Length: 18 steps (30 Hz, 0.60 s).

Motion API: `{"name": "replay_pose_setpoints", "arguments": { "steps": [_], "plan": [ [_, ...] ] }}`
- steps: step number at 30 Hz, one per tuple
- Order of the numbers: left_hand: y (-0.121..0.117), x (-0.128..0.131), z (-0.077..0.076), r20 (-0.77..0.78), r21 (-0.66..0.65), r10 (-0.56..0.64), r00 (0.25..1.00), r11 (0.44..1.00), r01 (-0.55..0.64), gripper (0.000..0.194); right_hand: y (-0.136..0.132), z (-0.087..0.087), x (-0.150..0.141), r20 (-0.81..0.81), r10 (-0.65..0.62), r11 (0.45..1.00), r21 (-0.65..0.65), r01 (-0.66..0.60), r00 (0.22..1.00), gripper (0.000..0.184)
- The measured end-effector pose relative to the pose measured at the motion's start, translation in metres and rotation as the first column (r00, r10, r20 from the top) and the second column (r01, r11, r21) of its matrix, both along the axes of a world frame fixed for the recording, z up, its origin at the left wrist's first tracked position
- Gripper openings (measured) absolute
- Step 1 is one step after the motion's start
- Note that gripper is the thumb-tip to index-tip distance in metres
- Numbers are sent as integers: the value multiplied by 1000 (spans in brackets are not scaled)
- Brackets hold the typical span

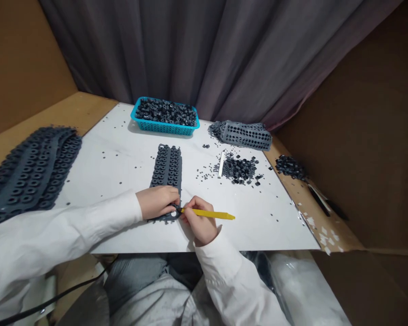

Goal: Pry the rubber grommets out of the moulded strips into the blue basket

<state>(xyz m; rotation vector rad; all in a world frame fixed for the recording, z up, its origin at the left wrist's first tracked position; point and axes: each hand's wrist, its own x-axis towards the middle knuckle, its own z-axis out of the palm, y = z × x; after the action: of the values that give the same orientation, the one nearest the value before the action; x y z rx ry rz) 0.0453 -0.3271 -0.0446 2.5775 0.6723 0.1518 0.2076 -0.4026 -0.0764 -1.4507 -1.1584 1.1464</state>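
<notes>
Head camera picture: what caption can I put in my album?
Left hand on a dark gray sheet, right hand holding a yellow tool at its near end, a heaped blue basket beyond.

- We have a white surface (258, 235) before us, with a brown border (88, 111) showing beyond its sides.
- At its far edge we see a teal basket (165, 129).
- In the middle we find a dark ringed sheet (168, 170) lying lengthwise.
- On the left we see a larger ringed bundle (30, 167), reaching over the brown border.
- Far right, we have a grey perforated stack (246, 135); nearer, a heap of dark bits (240, 170) just beside a white stick (221, 164).
- We notice small dark specks (120, 183) scattered about.
- On the right border we find another dark pile (289, 167), slim tools (318, 201) and white scraps (326, 237).
</notes>
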Motion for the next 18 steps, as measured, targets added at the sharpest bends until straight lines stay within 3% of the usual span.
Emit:
{"name": "replay_pose_setpoints", "arguments": {
  "steps": [2, 5, 12, 18],
  "plan": [
    [-1, 1, 4, -32, 15, -20, 999, 1000, 20, 5, -1, -3, 1, -78, -29, 1000, -9, 28, 997, 7],
    [-1, 2, 6, -58, 34, -25, 998, 999, 27, 8, -1, -7, 1, -74, -22, 1000, -4, 22, 997, 6],
    [-1, 4, 5, -73, 98, -36, 997, 994, 43, 6, 1, -5, 0, 49, 3, 1000, 20, -4, 999, 6],
    [-9, 9, 4, -177, 323, -63, 982, 939, 119, 10, 4, 12, -2, 270, 49, 995, 71, -70, 962, 11]
  ]
}}
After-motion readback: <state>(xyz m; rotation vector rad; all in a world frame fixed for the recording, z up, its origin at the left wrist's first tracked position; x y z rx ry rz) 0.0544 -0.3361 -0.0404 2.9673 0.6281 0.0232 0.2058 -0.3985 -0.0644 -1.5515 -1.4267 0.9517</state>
